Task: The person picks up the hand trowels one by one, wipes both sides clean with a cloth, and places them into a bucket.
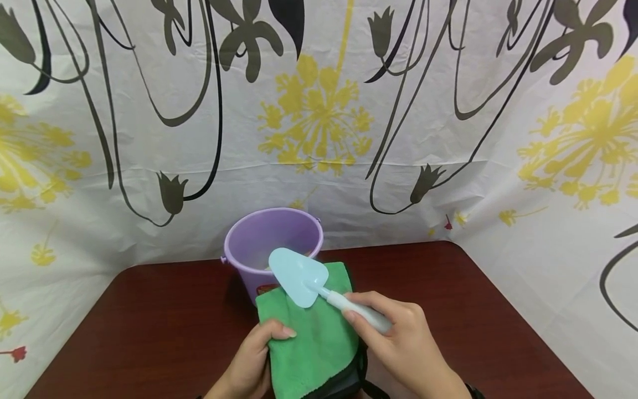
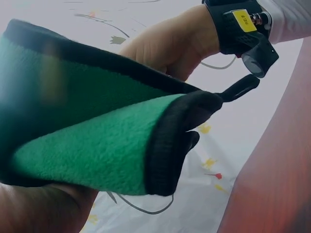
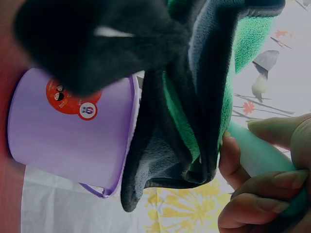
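My right hand (image 1: 399, 332) grips the pale handle of a light blue toy shovel (image 1: 299, 274), its blade tilted up to the left. Under the blade lies a folded green cloth (image 1: 319, 343) with dark edging, which my left hand (image 1: 254, 354) holds from the left, thumb on top. In the left wrist view the cloth (image 2: 97, 145) is folded over, with a dark loop at its corner. From the right wrist view, fingers wrap the shovel handle (image 3: 260, 153) beside the cloth's dark grey underside (image 3: 155, 150). A purple bucket (image 1: 244, 266) stands behind, partly covered by shovel and cloth.
The bucket stands upright toward the back of a dark red-brown table (image 1: 174, 316). A white curtain (image 1: 329, 205) with grey and yellow plant prints hangs behind and beside the table. A red round sticker (image 3: 73, 97) is on the bucket's side.
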A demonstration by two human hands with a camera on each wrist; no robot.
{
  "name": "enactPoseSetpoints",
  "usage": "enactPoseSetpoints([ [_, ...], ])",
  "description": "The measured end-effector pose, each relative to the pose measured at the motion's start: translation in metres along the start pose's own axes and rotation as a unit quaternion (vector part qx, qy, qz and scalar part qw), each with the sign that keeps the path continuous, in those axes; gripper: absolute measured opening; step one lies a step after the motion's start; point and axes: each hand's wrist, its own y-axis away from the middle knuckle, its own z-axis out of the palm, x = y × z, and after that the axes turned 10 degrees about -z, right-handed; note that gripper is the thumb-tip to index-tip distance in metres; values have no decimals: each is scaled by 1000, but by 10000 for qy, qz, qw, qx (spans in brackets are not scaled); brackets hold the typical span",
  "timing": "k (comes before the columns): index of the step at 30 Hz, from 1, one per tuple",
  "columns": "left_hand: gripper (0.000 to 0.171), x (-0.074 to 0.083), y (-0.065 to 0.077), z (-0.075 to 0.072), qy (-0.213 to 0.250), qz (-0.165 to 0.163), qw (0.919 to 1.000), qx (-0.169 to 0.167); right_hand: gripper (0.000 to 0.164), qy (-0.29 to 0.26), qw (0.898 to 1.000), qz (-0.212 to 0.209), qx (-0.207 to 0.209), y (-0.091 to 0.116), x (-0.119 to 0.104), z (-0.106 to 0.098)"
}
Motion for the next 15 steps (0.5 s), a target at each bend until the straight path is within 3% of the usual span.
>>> enactPoseSetpoints([
  [9,24,2,1,-4,338,-280,9979,486,28,333,9991,-83,-242,0,1,2],
  [15,27,5,1,-5,491,-107,9955,798,26,292,9984,39,-479,0,1,0],
])
